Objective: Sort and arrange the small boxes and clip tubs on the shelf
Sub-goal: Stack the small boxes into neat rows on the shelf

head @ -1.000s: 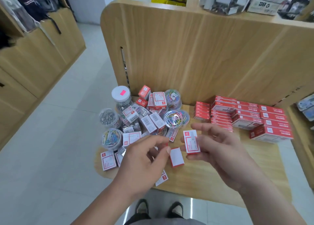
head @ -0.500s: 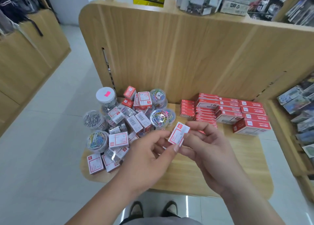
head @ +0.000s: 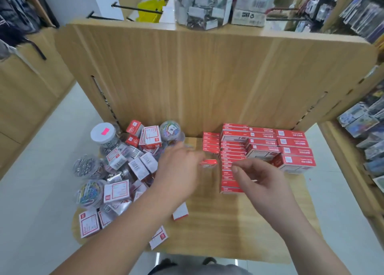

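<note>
On the left of the wooden shelf (head: 228,229) lies a jumbled heap of small red-and-white boxes (head: 116,191) mixed with clear clip tubs (head: 89,191), and a white-lidded jar (head: 103,132) stands behind them. On the right, red boxes (head: 268,148) sit in neat stacks against the back panel. My left hand (head: 176,171) reaches forward over the heap and pinches a small red box (head: 208,163) at its fingertips, just left of the front stack column (head: 230,179). My right hand (head: 257,177) hovers over that column with fingers loosely curled, holding nothing.
Loose boxes lie near the front edge (head: 159,237) and by my left forearm (head: 180,212). The tall wooden back panel (head: 207,77) rises behind. Above it stand a clear jar of binder clips (head: 199,6) and a white carton (head: 251,4). Packet racks (head: 369,129) line the right.
Both hands held the small box together before. Now the left hand alone carries it forward toward the red stacks, and the right hand has let go and moved right.
</note>
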